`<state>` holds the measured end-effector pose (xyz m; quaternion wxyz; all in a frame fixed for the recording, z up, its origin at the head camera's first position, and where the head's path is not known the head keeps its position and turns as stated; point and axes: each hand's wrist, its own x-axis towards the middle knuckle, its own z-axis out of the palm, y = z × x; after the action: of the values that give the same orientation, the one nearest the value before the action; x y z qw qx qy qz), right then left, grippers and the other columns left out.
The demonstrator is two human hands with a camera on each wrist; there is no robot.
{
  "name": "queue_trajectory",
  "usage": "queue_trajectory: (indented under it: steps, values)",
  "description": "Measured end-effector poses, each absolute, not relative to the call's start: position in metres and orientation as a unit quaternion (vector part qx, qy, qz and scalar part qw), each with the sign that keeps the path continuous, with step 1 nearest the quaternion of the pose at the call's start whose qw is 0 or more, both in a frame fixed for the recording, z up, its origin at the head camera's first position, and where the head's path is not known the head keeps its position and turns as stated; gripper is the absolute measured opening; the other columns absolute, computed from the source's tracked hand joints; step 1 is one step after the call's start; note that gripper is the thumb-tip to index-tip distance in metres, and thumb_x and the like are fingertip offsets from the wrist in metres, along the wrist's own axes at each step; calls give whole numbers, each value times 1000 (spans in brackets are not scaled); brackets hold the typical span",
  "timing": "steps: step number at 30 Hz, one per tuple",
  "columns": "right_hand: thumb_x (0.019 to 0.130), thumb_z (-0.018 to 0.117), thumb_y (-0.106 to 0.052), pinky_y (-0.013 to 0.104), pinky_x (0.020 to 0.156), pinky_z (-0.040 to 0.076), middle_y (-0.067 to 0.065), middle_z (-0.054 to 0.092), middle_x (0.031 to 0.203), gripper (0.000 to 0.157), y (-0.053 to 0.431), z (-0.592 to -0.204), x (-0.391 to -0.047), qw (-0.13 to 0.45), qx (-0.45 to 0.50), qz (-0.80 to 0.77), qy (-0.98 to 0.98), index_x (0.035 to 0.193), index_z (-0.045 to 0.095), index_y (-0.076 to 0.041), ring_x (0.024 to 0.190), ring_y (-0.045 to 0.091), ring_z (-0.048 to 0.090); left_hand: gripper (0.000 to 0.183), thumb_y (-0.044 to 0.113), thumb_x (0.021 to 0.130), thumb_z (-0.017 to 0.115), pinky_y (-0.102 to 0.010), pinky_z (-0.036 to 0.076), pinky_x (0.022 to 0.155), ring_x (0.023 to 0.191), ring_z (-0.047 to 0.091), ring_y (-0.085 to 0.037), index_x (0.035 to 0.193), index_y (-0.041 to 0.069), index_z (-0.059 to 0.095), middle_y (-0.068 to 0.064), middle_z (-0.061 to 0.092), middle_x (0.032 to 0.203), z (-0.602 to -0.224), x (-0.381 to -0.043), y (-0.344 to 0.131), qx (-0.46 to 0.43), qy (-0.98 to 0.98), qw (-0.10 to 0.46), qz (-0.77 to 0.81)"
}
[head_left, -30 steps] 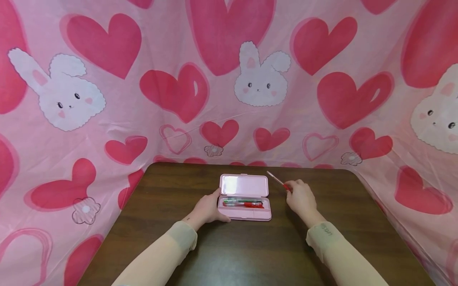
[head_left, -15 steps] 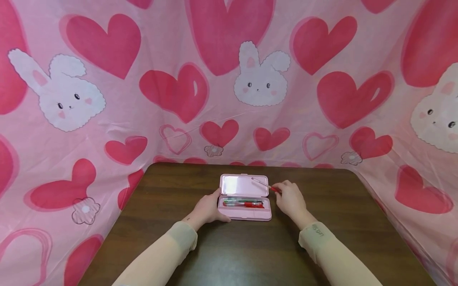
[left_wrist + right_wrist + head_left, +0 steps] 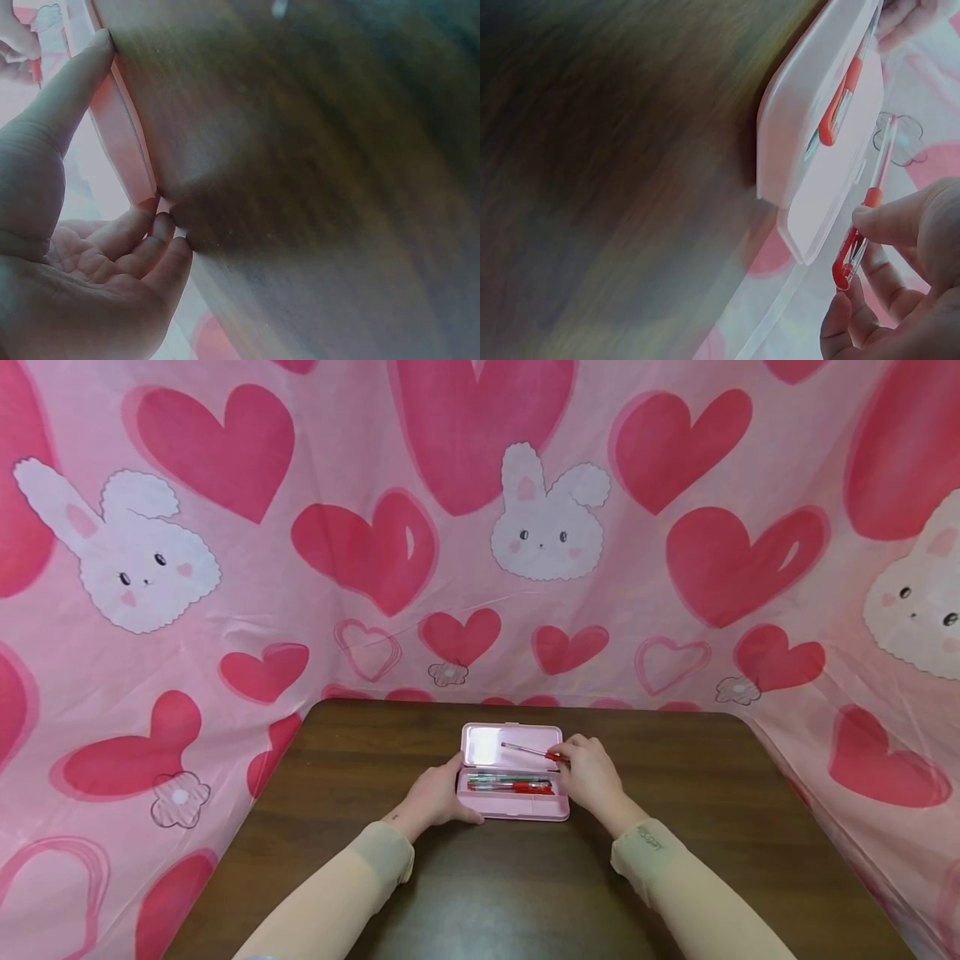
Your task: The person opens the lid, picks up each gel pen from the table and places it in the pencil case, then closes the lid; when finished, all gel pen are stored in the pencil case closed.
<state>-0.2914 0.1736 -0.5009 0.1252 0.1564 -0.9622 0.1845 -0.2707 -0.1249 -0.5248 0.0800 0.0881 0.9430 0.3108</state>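
A pink pencil case (image 3: 513,808) lies with its lid (image 3: 536,737) raised at the back. Several pens (image 3: 510,785), some red and one green among them, rest in its rear compartment. My left hand (image 3: 433,795) holds the case by its left end, the thumb (image 3: 79,71) along the front side and the fingers round the far corner. Above the case's right part, my right hand (image 3: 592,777) pinches a clear gel pen with a red grip and cap (image 3: 851,251) between thumb and fingers. The pen points left across the lid and is apart from the case.
The case lies toward the back of a dark brown wooden table (image 3: 480,885). Behind and beside the table hangs a pink cloth (image 3: 465,593) printed with hearts and rabbits. Smaller divided compartments (image 3: 517,806) run along the case's front.
My right hand has moved left with the gel pen, from the table right of the case to above the case. The left hand has stayed on the pencil case.
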Motion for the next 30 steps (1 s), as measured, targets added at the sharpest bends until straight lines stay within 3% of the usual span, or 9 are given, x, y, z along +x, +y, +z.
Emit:
queue_trajectory:
  steps: [17, 30]
  values:
    - [93, 82, -7, 45, 95, 58, 5, 74, 108, 25, 148, -512, -296, 83, 184, 172, -964, 113, 86, -20, 101, 27, 60, 125, 48, 69, 105, -63, 53, 118, 130, 65, -35, 170, 16, 38, -14, 67, 150, -525, -270, -125, 91, 940, 80, 318]
    - [93, 83, -9, 47, 99, 58, 6, 73, 108, 23, 133, -516, -296, 57, 187, 167, -966, 114, 87, -18, 104, 28, 60, 124, 46, 71, 103, -63, 53, 118, 133, 64, -35, 171, 16, 36, -14, 64, 154, -524, -270, -124, 84, 940, 91, 319]
